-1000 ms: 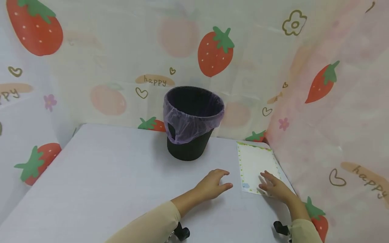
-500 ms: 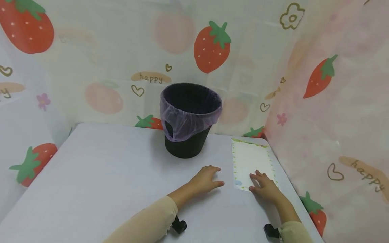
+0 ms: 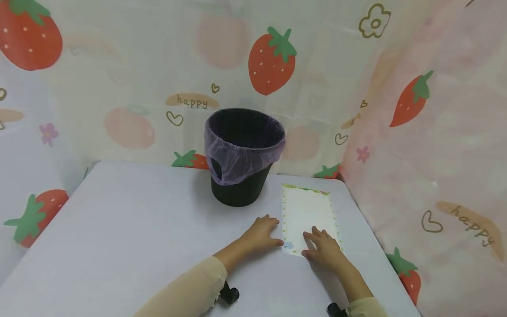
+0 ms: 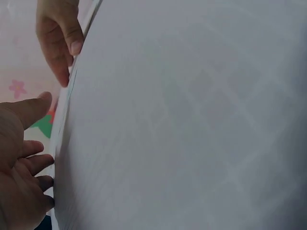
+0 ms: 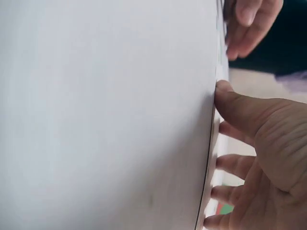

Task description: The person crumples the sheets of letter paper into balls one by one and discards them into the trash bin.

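A white sheet of paper (image 3: 309, 209) with a green-and-yellow patterned border and a blue mark at its near left corner lies flat on the white table. My right hand (image 3: 325, 252) rests its fingertips on the near part of the sheet, fingers spread. At the sheet's left edge is my left hand (image 3: 259, 234), thumb and fingers apart and holding nothing. In the left wrist view, my left hand (image 4: 21, 167) is low along the table surface, with the right hand (image 4: 58, 36) beyond. Seen in the right wrist view, my right hand (image 5: 268, 153) has its fingertips down at the surface.
Behind the hands stands a black trash bin (image 3: 239, 193) lined with a purple bag (image 3: 237, 163). The white table (image 3: 130, 229) ends against a strawberry-printed curtain (image 3: 134, 53) at the back and sides. Small black wrist devices (image 3: 229, 294) sit under the sleeves.
The sheet has slid left across the table under my right hand, toward my left hand and the bin. My left hand has shifted only slightly left. The head view has turned a little rightward.
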Demonstrator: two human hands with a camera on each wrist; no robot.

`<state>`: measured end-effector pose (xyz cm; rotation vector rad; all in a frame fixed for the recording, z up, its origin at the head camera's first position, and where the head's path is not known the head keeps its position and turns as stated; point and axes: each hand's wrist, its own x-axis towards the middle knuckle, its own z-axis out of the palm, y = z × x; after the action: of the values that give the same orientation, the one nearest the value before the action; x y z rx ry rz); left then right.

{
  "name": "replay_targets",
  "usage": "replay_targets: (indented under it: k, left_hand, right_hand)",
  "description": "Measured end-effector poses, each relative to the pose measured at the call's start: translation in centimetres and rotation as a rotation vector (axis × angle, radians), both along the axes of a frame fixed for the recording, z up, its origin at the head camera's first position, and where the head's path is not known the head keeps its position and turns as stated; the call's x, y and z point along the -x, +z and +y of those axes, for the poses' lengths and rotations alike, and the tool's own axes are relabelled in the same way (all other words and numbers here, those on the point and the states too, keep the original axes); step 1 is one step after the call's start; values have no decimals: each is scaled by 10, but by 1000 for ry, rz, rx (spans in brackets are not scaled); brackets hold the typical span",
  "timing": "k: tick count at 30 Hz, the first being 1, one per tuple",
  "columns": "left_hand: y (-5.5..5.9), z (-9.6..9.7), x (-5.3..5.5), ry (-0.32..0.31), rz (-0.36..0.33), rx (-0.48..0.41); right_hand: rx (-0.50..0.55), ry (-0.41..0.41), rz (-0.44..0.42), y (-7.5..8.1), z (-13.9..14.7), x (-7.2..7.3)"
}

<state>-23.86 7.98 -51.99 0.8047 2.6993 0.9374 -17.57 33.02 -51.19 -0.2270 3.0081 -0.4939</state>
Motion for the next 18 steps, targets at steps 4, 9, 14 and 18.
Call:
replay_targets:
  k: [4,9,14,18]
  left_hand:
    - [-2,0,-1,-6,17,18]
    - [-2,0,-1,-33,56,56]
    - [0,-6,3,-79,90,163]
    - [1,-10,-1,-115,96,225]
  right_hand:
    - [-2,23,12,2,-14,-7]
    - [-31,31,38,4,-23,-11]
    - [-64,25,59,7,-31,-12]
    - [16,9,40,13,-31,-15]
